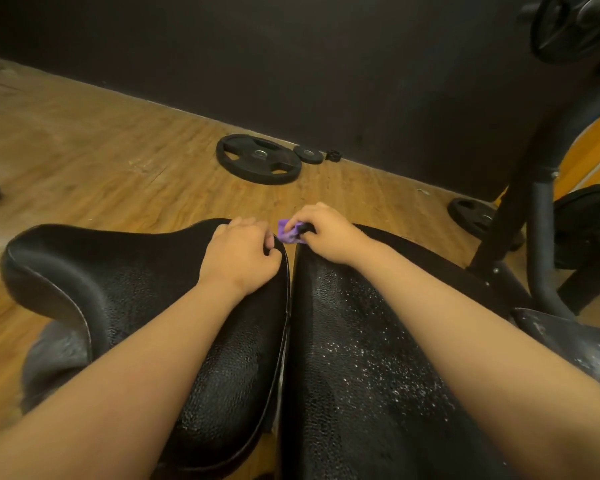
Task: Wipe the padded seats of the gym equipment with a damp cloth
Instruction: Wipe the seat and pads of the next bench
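Note:
Two black padded seats lie side by side below me, split by a narrow gap. The left pad (125, 292) curves down at its left end. The right pad (368, 368) glistens with wet droplets. My left hand (239, 251) grips the far inner edge of the left pad, fingers curled over its rim. My right hand (323, 233) holds a small purple cloth (286, 232) bunched at the far end of the gap, pressed against the top of the right pad. Most of the cloth is hidden under my fingers.
A large black weight plate (258, 159) and a small one (308, 154) lie on the wooden floor (84, 150) by the dark wall. A black machine frame (520, 188) with more plates (471, 213) stands at the right.

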A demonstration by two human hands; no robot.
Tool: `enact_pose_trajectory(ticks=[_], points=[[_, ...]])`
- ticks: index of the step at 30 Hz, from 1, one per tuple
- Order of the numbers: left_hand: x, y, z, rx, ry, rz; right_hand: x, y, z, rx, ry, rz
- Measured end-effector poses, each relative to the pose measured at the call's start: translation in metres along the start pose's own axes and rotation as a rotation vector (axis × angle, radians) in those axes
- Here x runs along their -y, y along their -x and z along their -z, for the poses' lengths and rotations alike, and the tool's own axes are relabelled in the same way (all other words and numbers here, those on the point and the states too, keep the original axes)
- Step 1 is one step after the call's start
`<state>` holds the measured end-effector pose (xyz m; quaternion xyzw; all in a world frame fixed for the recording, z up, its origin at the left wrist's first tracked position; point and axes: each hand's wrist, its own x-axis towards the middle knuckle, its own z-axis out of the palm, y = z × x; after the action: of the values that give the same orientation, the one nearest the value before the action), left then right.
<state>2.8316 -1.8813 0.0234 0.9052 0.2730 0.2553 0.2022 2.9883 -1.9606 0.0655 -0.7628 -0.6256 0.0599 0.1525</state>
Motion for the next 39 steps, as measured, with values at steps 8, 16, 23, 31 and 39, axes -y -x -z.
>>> enact_pose_trajectory(ticks=[8,16,23,31,39], points=[[-0.034,0.047,0.02,0.177,-0.235,-0.054,0.003,0.071,0.006,0.049,-0.111,0.05],[-0.042,0.084,0.011,0.18,-0.289,-0.092,-0.005,0.07,0.011,-0.015,-0.125,-0.048],[-0.038,0.083,0.008,0.159,-0.241,-0.098,-0.039,0.03,0.015,-0.184,-0.019,-0.224],[-0.04,0.081,0.012,0.165,-0.231,-0.098,-0.019,0.082,0.007,-0.124,-0.11,-0.122],[-0.038,0.083,0.008,0.171,-0.28,-0.106,-0.062,0.111,0.026,-0.195,-0.068,-0.239]])
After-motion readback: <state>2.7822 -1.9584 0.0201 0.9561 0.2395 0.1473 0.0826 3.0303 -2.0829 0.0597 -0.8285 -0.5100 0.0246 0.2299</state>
